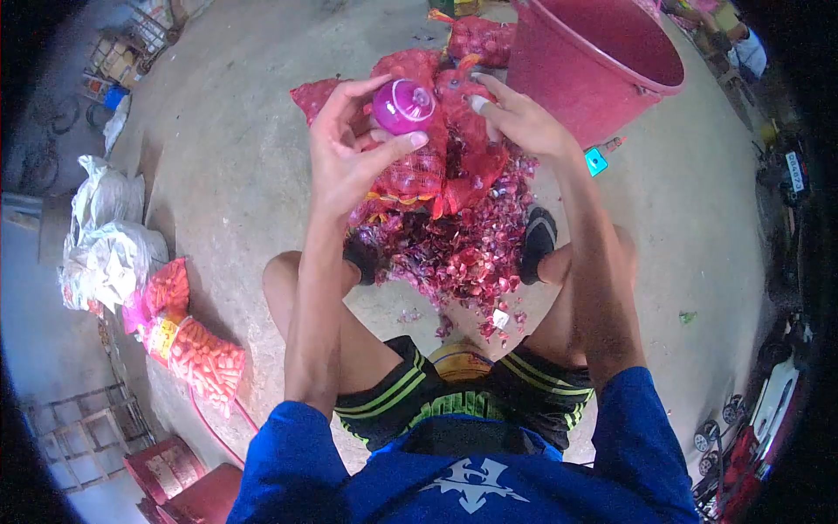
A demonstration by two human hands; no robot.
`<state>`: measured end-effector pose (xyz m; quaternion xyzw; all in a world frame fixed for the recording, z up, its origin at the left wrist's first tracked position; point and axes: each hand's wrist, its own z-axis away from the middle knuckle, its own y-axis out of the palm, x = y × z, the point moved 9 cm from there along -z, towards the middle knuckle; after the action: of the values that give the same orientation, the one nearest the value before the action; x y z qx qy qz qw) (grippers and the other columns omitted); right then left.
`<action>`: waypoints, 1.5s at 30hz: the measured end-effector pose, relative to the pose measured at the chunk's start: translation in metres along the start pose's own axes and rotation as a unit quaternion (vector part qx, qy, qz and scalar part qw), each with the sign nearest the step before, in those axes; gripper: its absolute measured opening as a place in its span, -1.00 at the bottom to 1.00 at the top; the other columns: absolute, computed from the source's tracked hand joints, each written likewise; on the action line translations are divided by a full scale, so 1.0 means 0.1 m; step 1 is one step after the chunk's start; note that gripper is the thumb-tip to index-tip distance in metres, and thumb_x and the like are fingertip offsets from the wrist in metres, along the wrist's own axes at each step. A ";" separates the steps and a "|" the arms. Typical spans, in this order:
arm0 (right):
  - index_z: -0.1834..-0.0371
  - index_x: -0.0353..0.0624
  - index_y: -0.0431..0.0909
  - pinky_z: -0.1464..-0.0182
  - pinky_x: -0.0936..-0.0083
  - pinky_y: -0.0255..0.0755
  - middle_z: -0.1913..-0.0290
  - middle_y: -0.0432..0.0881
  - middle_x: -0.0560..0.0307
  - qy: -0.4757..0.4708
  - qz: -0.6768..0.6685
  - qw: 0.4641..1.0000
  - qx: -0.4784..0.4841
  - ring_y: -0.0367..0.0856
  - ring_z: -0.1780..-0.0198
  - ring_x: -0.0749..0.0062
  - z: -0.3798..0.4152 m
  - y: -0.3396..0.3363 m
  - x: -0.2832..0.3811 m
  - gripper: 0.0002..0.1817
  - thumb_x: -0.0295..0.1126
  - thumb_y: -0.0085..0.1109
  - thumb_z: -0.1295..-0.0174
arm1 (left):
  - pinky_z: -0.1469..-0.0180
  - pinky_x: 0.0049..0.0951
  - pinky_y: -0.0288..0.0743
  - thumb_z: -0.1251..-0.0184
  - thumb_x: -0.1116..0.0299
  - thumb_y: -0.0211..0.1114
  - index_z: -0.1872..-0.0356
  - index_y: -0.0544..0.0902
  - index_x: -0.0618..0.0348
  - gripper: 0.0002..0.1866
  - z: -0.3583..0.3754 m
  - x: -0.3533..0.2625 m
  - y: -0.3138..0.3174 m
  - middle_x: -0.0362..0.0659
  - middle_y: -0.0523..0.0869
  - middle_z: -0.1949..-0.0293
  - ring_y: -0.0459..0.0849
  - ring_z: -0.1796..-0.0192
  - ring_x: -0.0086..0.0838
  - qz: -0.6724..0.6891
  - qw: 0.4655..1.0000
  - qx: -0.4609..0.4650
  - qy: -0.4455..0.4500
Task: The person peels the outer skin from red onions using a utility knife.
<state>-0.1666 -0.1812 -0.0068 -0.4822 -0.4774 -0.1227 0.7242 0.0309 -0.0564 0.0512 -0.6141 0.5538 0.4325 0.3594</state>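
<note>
A peeled, shiny purple onion sits in my left hand, the thumb below it and the fingers curled around its far side. To its right, my right hand is over a red mesh sack, thumb and forefinger apart with nothing visible between them. Another red mesh sack, full of onions, lies beneath my left hand. Loose onion skins are heaped on the floor between my feet, in front of the sacks.
A large red tub stands beyond my right hand, with a phone on the floor near its base. Another onion sack lies behind. At left are white sacks and a mesh bag of carrots. Red stools stand lower left.
</note>
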 end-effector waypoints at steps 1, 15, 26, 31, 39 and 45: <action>-0.73 -0.26 0.15 0.12 0.38 0.54 0.39 0.68 0.06 -0.004 -0.040 0.999 -0.002 0.65 0.28 0.43 -0.02 -0.02 0.02 -0.14 0.08 0.12 -0.58 | -0.41 -0.28 0.63 -0.11 0.71 0.62 -0.38 0.52 0.23 -0.24 -0.02 -0.03 -0.02 -0.04 0.65 -0.29 0.70 -0.29 -0.36 -0.032 0.999 0.002 0.006; -0.51 -0.22 0.42 -0.18 -0.05 0.58 -0.02 0.75 -0.46 -0.050 0.238 0.969 0.045 0.74 -0.14 -0.35 0.22 0.23 -0.12 -0.37 -0.03 0.13 -0.55 | -0.33 -0.32 0.59 0.00 0.43 0.72 -0.28 0.67 0.19 -0.29 0.04 -0.03 0.22 -0.19 0.74 -0.17 0.70 -0.24 -0.44 -0.080 0.974 0.211 -0.022; -0.33 -0.10 0.63 -0.20 -0.07 0.60 0.00 0.78 -0.32 -0.006 0.305 0.942 0.144 0.75 -0.11 -0.28 0.40 0.37 -0.22 -0.43 0.03 0.25 -0.39 | -0.26 -0.30 0.60 -0.21 0.07 0.68 -0.36 0.64 0.21 -0.26 -1.21 -1.01 1.64 -0.13 0.76 -0.20 0.69 -0.23 -0.46 -0.239 0.937 0.232 0.111; -0.47 -0.18 0.42 -0.01 -0.20 0.63 0.15 0.78 -0.32 -0.040 0.246 0.960 -0.126 0.77 0.03 -0.32 0.57 -0.29 0.09 -0.35 -0.15 0.28 -0.36 | -0.30 -0.28 0.61 -0.27 0.19 0.62 -0.46 0.51 0.12 -0.24 -0.99 -0.63 1.23 -0.04 0.58 -0.39 0.64 -0.33 -0.21 -0.103 0.989 0.052 0.094; -0.77 -0.08 -0.01 0.05 0.08 0.67 0.03 0.78 -0.32 -0.156 0.153 0.973 -0.080 0.82 0.08 -0.16 0.75 -0.11 0.75 -0.05 -0.39 0.33 -0.36 | -0.50 -0.12 0.42 -0.75 -0.04 0.11 -0.62 0.32 0.17 -0.34 0.02 0.75 1.06 -0.05 0.56 -0.44 0.58 -0.45 -0.27 0.225 0.927 -0.061 -0.294; -0.60 -0.20 0.38 -0.03 0.39 0.64 -0.19 0.78 0.03 -0.110 -0.177 0.975 -0.079 0.77 -0.04 0.38 0.74 -1.07 -0.69 -0.31 -0.28 0.34 -0.44 | -0.40 -0.06 0.53 -0.75 -0.09 0.05 -0.57 0.40 0.19 -0.35 0.01 0.76 0.76 0.00 0.64 -0.33 0.65 -0.34 -0.10 0.290 0.900 -0.050 -0.322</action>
<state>-0.3125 -0.1945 0.0049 -0.4563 -0.6208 -0.2319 0.5938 -0.0433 -0.0930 -0.0171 -0.2714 0.5387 0.7189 0.3455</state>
